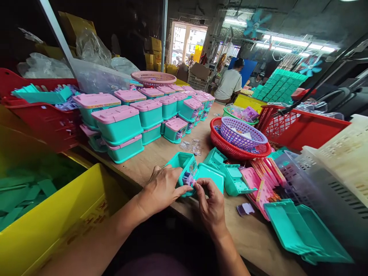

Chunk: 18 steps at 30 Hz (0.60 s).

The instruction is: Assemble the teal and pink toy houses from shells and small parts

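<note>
One box (pixel 188 163) in my curled left hand (pixel 163 186), pink piece (pixel 194 183) in pinching right hand (pixel 211 203), purple basket (pixel 244 141) inside red basket (pixel 225 145).

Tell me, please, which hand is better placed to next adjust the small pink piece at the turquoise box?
Probably the right hand: it seems to pinch the small pink piece, while the left hand is occupied holding the turquoise box.

Open tabletop (pixel 200 132) between pink-lidded boxes (pixel 151 115) and round red basket (pixel 225 147), clear plastic pieces (pixel 196 150) within.
</note>
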Motion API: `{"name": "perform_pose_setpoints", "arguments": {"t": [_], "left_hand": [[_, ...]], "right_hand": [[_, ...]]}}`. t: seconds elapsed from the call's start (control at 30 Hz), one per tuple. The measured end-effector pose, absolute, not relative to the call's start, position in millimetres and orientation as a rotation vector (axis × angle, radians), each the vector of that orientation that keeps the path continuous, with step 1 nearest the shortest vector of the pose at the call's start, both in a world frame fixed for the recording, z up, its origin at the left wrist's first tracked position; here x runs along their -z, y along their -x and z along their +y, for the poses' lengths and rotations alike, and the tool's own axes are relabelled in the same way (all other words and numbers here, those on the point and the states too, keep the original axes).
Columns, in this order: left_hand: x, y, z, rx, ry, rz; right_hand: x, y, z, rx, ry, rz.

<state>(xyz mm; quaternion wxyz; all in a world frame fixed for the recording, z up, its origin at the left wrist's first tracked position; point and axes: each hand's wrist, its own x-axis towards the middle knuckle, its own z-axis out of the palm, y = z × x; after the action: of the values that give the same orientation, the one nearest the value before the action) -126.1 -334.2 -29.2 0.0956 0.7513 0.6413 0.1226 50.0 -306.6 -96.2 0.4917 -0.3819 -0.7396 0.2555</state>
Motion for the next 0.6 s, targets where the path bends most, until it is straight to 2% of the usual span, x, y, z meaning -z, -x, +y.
{"name": "perform_pose_setpoints", "arguments": {"t": [0.3, 0.6], "left_hand": [[32.4, 127.0, -333.8, -0.397, -2.265, 1.879], [34.5, 124.4, -333.6, -0.388, -2.295, 1.904]], "right_hand": [[88.6, -50.0, -305.9, -0.277, 0.809, -1.969], [96.1, -52.0, -302.1, -0.237, 0.742, -2.13]]}}
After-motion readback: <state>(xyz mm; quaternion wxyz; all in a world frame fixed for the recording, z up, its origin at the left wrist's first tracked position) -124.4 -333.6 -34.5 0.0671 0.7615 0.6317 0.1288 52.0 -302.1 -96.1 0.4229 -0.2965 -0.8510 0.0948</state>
